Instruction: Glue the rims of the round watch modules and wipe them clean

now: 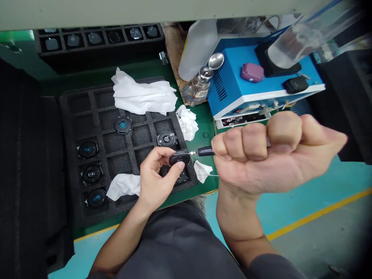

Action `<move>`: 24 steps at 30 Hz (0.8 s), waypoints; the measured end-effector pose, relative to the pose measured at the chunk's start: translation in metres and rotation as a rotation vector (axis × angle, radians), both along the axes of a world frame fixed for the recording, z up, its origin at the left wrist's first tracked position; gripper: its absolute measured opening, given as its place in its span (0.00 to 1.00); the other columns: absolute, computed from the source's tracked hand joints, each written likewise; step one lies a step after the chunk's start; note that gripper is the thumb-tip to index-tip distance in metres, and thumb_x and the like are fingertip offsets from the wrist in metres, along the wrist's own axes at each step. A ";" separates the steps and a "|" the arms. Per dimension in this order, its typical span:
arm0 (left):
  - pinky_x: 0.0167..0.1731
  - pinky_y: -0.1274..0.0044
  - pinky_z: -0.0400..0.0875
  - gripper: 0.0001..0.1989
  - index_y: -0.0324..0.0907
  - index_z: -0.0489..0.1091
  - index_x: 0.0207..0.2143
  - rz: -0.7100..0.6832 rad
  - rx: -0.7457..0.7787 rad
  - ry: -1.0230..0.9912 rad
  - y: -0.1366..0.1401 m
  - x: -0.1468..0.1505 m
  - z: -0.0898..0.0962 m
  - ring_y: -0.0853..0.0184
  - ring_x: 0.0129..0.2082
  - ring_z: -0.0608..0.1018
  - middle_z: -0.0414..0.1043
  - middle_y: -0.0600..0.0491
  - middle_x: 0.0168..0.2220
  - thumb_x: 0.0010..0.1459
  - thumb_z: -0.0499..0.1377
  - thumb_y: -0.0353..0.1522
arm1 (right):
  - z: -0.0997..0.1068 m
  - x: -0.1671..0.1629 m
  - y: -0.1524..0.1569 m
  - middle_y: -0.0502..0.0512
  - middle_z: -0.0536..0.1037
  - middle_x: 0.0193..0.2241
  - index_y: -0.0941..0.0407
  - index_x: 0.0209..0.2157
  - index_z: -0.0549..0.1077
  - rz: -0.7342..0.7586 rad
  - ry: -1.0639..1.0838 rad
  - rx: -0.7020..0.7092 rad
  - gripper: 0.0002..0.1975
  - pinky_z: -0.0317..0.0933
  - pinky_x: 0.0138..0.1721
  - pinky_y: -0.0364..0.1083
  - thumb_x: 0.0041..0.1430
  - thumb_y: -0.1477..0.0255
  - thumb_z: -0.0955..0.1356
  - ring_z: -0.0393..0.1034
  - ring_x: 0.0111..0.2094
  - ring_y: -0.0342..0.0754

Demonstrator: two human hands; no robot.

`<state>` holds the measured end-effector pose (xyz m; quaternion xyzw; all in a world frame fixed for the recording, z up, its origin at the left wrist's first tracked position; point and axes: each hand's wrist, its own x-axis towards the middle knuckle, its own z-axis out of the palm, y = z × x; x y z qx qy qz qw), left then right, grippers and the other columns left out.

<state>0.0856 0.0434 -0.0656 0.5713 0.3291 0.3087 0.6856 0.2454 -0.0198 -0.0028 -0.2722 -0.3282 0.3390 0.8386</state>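
Observation:
My left hand (158, 174) pinches a round black smartwatch case (178, 157) between thumb and fingers, tilted on edge above the foam tray (116, 162). Wrapped in a fist, my right hand (261, 155) grips a dark needle-tipped tool (205, 151). Its thin metal tip meets or nearly meets the watch's rim; contact is too small to confirm. Below the held watch, another watch case (181, 177) sits partly hidden in the tray. A watch case (166, 138) lies just behind my left fingers, and one more (123, 125) rests farther back.
Several watch cases (92, 173) fill the tray's left column. White wipes (145, 95) lie across the tray, with crumpled tissue (187, 122) beside it. To the right stand a glass bottle (197, 87), a white plastic bottle (197, 50) and a blue machine (232, 77). Another foam tray (101, 52) is behind.

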 end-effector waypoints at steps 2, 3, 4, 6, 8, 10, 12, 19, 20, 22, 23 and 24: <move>0.36 0.79 0.72 0.10 0.42 0.73 0.36 0.001 -0.023 -0.007 0.000 0.000 0.000 0.70 0.32 0.76 0.75 0.55 0.33 0.53 0.70 0.29 | 0.001 0.000 0.000 0.41 0.41 0.12 0.53 0.20 0.44 -0.013 0.014 -0.004 0.24 0.40 0.16 0.44 0.67 0.61 0.59 0.30 0.14 0.38; 0.36 0.79 0.72 0.10 0.42 0.72 0.36 0.001 -0.036 -0.012 0.000 0.000 0.000 0.70 0.32 0.76 0.75 0.55 0.33 0.53 0.70 0.29 | 0.001 0.000 -0.001 0.41 0.41 0.12 0.53 0.20 0.44 -0.013 0.016 -0.003 0.24 0.40 0.16 0.44 0.66 0.61 0.59 0.30 0.14 0.38; 0.36 0.80 0.72 0.10 0.42 0.72 0.36 0.000 -0.048 -0.017 0.000 0.000 0.000 0.70 0.32 0.76 0.74 0.55 0.33 0.53 0.70 0.29 | 0.001 0.000 -0.001 0.41 0.41 0.12 0.53 0.20 0.44 -0.011 0.014 -0.002 0.24 0.40 0.16 0.44 0.66 0.61 0.59 0.30 0.14 0.38; 0.36 0.80 0.72 0.11 0.41 0.72 0.36 -0.006 -0.067 -0.026 0.000 0.000 0.001 0.71 0.33 0.77 0.74 0.55 0.33 0.53 0.70 0.29 | 0.001 0.000 -0.001 0.42 0.41 0.12 0.53 0.20 0.44 -0.005 0.007 -0.003 0.24 0.40 0.16 0.44 0.66 0.61 0.59 0.30 0.14 0.38; 0.35 0.81 0.71 0.11 0.41 0.72 0.36 -0.011 -0.084 -0.032 0.000 0.001 0.001 0.71 0.32 0.76 0.74 0.55 0.33 0.53 0.70 0.29 | 0.001 0.001 -0.002 0.42 0.41 0.12 0.53 0.20 0.44 -0.010 0.008 -0.007 0.24 0.39 0.16 0.44 0.66 0.61 0.59 0.30 0.14 0.38; 0.34 0.81 0.71 0.11 0.41 0.71 0.36 -0.014 -0.107 -0.038 0.000 0.001 0.001 0.72 0.31 0.76 0.73 0.55 0.32 0.54 0.71 0.30 | 0.001 0.001 -0.003 0.42 0.41 0.12 0.53 0.20 0.44 -0.019 0.015 -0.016 0.24 0.39 0.16 0.44 0.66 0.61 0.59 0.30 0.14 0.38; 0.34 0.81 0.71 0.11 0.41 0.71 0.36 -0.016 -0.130 -0.054 0.000 0.001 0.000 0.72 0.31 0.76 0.73 0.56 0.33 0.53 0.71 0.30 | 0.001 0.002 -0.005 0.41 0.41 0.12 0.53 0.20 0.45 -0.029 0.028 -0.027 0.24 0.39 0.17 0.44 0.66 0.61 0.60 0.30 0.14 0.38; 0.44 0.78 0.71 0.15 0.44 0.77 0.50 -0.103 -0.060 -0.020 0.002 -0.002 -0.001 0.68 0.41 0.77 0.78 0.51 0.42 0.60 0.67 0.33 | 0.008 0.004 -0.015 0.40 0.42 0.13 0.53 0.20 0.50 0.011 0.036 -0.103 0.27 0.44 0.19 0.46 0.66 0.59 0.66 0.31 0.16 0.39; 0.43 0.78 0.72 0.13 0.44 0.77 0.48 -0.115 -0.050 -0.015 0.002 -0.002 -0.001 0.67 0.40 0.78 0.78 0.51 0.42 0.60 0.67 0.33 | 0.009 0.003 -0.015 0.40 0.42 0.13 0.53 0.20 0.50 0.016 0.034 -0.095 0.27 0.43 0.19 0.46 0.66 0.59 0.66 0.31 0.16 0.39; 0.42 0.78 0.72 0.11 0.43 0.77 0.45 -0.117 -0.052 -0.024 0.002 -0.002 0.000 0.67 0.39 0.78 0.78 0.52 0.40 0.60 0.68 0.33 | 0.011 -0.001 -0.014 0.40 0.41 0.13 0.53 0.20 0.49 0.013 0.041 -0.108 0.27 0.42 0.19 0.45 0.66 0.59 0.67 0.31 0.16 0.39; 0.41 0.78 0.72 0.11 0.43 0.77 0.44 -0.111 -0.056 -0.035 0.002 -0.002 0.000 0.67 0.38 0.78 0.78 0.52 0.39 0.59 0.68 0.33 | 0.012 -0.003 -0.014 0.40 0.40 0.13 0.53 0.20 0.48 0.001 0.058 -0.144 0.28 0.42 0.20 0.45 0.65 0.59 0.67 0.30 0.17 0.39; 0.41 0.77 0.73 0.11 0.43 0.76 0.43 -0.107 -0.057 -0.042 0.002 -0.002 0.000 0.67 0.38 0.78 0.78 0.52 0.39 0.58 0.69 0.33 | 0.013 -0.005 -0.012 0.40 0.40 0.14 0.54 0.21 0.46 -0.012 0.080 -0.185 0.29 0.42 0.20 0.45 0.64 0.60 0.68 0.30 0.17 0.39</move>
